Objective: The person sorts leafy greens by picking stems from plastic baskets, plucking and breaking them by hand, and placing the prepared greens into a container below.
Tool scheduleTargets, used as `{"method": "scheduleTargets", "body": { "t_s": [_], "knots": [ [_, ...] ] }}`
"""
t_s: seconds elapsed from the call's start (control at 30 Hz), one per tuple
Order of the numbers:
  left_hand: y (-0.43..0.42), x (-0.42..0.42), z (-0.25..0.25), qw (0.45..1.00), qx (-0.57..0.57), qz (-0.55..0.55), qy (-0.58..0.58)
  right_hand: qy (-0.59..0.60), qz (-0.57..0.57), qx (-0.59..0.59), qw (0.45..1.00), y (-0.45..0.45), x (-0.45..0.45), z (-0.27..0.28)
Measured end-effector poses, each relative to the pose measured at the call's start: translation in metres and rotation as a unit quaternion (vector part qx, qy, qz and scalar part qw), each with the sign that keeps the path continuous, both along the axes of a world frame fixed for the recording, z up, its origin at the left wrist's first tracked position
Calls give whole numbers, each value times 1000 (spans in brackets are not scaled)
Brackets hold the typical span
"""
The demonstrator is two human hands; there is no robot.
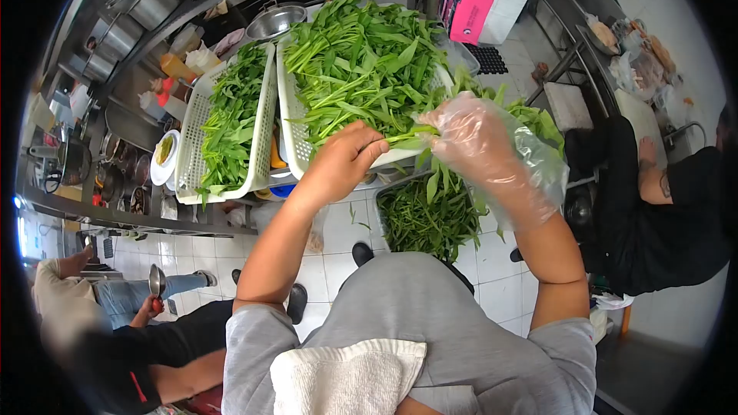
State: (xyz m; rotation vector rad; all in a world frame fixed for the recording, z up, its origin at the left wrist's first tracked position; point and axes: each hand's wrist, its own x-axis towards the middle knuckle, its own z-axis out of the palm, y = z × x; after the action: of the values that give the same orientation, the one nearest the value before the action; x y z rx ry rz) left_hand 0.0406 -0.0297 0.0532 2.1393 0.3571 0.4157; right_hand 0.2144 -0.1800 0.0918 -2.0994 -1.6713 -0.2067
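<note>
A sprig (pixel 410 137) is being held between the left hand (pixel 344 157) and the right hand (pixel 470 138), over the near edge of the large basket (pixel 290 111) and above the level of the bin (pixel 377 204). Loss of grip is being judged the main risk: the glove (pixel 534 177) is hanging loose and wrinkled about the right hand, so slippage of its film on the sprig, or snagging among the leaves (pixel 540 119), could be caused. Breakage at an unwanted point could result if the sprig is being pulled unevenly from its two ends. Spillage is also being considered possible, since the heap (pixel 369 61) is rising above the basket walls; by a knock from a forearm (pixel 280 219), pieces could be sent down to the floor (pixel 338 242), where a few scraps (pixel 357 217) are lying. As to pose, both arms are being extended forward, with the elbows being bent outward and the hands being angled toward each other. The left hand is being presented bare and back upward, its thumb and forefinger being pinched together on one end of the sprig. The right hand is being held back upward as well, its fingers apparently being closed around the other end; their exact placing is being obscured by the film.
</note>
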Motion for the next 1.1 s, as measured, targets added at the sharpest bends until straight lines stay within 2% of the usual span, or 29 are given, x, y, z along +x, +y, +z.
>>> {"method": "scheduleTargets", "body": {
  "t_s": [0.03, 0.1, 0.13, 0.2, 0.3, 0.37, 0.43, 0.5, 0.57, 0.63, 0.67, 0.7, 0.77, 0.8, 0.9, 0.93, 0.97, 1.03, 1.1],
  "knots": [
    [-2, 0, 0, 1000, 6, 3, 1, 1, -1, 0, 1000, -3, 1, 0],
    [-5, 3, 1, 1000, 11, 8, 0, 14, 29, 103, 994, -8, 6, 1],
    [-8, 4, 4, 1000, 14, -2, 10, -7, 55, 67, 996, -13, 3, 10],
    [-14, 7, 8, 1000, 21, -7, 21, 0, 94, 70, 993, -17, -4, 8],
    [-28, 13, 9, 995, 87, -46, -32, 53, 146, 90, 984, -19, -10, -7],
    [-41, 17, 0, 996, 37, -48, -72, 4, 102, 98, 990, -21, -10, -10],
    [-61, 23, -10, 993, 21, -28, -117, 30, 78, 95, 992, -27, -6, -23],
    [-83, 26, -17, 990, 15, -6, -141, 265, -27, 151, 952, -41, 5, -36],
    [-99, 25, -43, 990, 18, -41, -135, 360, -162, 143, 908, -69, 37, -33],
    [-112, 23, -80, 989, 43, -88, -110, 343, -247, 204, 883, -100, 64, -47],
    [-116, 22, -97, 992, 62, -103, -43, 332, -258, 199, 885, -113, 64, -45],
    [-116, 18, -102, 992, 61, -101, -40, 322, -269, 194, 887, -126, 65, -42],
    [-114, 16, -110, 972, 217, -84, 20, 366, -248, 203, 874, -162, 87, -68],
    [-101, 20, -119, 974, 190, -124, 14, 353, -209, 179, 894, -170, 87, -62],
    [-50, 28, -67, 992, 110, -46, -34, 411, -214, 198, 864, -179, 65, -45],
    [-16, 35, -69, 978, 194, 0, -72, 449, -232, 230, 832, -174, 54, -40],
    [7, 36, -54, 981, 168, 62, -79, 450, -232, 232, 830, -176, 50, -42],
    [65, 40, -60, 940, 298, 163, -30, 472, -164, 239, 832, -181, 43, -46],
    [107, 42, -76, 895, 384, 211, 85, 473, -147, 227, 838, -175, 35, -41]
  ]
}}
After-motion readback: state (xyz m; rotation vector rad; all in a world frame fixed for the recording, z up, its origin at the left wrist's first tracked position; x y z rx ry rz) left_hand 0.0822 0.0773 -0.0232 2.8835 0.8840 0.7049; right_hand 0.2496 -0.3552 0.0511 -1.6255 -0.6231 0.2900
